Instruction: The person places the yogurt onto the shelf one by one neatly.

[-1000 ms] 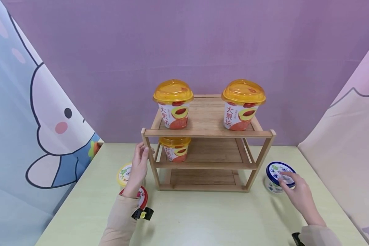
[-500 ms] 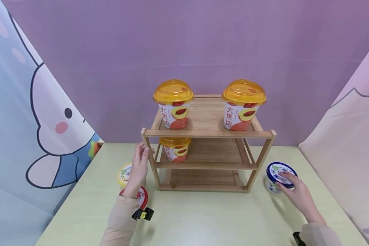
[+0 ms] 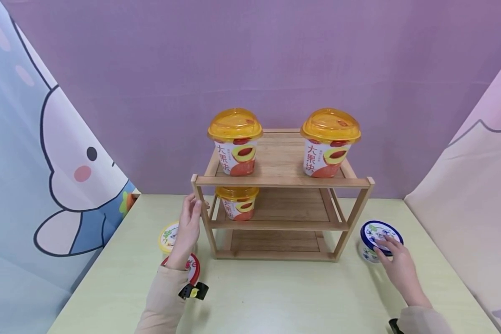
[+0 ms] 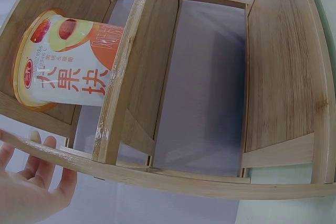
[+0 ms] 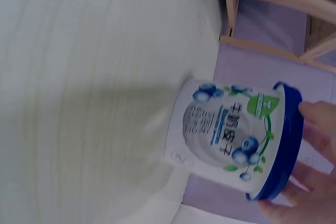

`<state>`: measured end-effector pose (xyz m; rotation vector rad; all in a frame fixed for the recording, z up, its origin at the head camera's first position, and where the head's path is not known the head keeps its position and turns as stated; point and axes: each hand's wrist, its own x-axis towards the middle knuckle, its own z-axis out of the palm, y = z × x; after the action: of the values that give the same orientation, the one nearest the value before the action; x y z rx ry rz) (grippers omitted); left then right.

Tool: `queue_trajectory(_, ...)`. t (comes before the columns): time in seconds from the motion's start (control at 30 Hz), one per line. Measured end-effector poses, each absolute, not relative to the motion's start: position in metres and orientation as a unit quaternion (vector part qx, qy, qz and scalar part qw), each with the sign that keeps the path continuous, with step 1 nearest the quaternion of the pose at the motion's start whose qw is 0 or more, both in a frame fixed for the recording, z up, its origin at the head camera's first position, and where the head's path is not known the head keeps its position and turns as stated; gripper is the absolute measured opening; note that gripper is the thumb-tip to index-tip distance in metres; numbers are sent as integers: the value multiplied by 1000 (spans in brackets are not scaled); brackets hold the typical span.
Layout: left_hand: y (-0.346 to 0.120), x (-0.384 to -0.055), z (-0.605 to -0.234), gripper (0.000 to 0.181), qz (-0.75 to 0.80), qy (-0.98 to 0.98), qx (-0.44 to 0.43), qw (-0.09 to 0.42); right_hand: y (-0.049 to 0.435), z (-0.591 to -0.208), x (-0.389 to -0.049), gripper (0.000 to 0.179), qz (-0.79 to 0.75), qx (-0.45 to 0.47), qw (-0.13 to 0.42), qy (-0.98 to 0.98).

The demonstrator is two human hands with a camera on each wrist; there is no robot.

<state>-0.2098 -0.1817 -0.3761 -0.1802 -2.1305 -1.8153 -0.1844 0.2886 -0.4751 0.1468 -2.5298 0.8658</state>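
My left hand [image 3: 189, 225] holds the left front post of a three-tier wooden rack [image 3: 280, 182], its fingertips showing past the post. In the left wrist view the fingers [image 4: 44, 166] bend behind that wooden bar. On the right, my right hand [image 3: 402, 273] grips a blueberry yogurt tub [image 5: 223, 135] from above by its blue lid [image 3: 381, 237]. Thumb and fingers lie at the lid's rim, and the tub stands upright on the table. Below my left forearm are a yellow-lidded tub [image 3: 167, 237] and a red-lidded tub [image 3: 194, 270], both partly hidden.
Two peach yogurt cups with orange domed lids stand on the top tier, a left cup [image 3: 236, 155] and a right cup [image 3: 326, 155]. A third peach cup [image 3: 239, 208] is on the middle tier's left. Purple cloth [image 3: 275, 60] hangs behind the pale table [image 3: 275, 297].
My right hand has shifted a little left and its thumb has come onto the lid's rim. The blue lid appears turned slightly. My left hand and the rack have stayed put.
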Motion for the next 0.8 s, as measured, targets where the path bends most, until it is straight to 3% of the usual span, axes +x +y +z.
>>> queue_trajectory(0.47, -182, -210, -376, 35, -637, -750, -61, 169, 262, -471, -180, 20, 289, -12, 252, -924)
queue_trajectory(0.8, -181, -210, -377, 33, -634, -751, -56, 176, 252, -477, -184, 18, 270, -34, 311, -911)
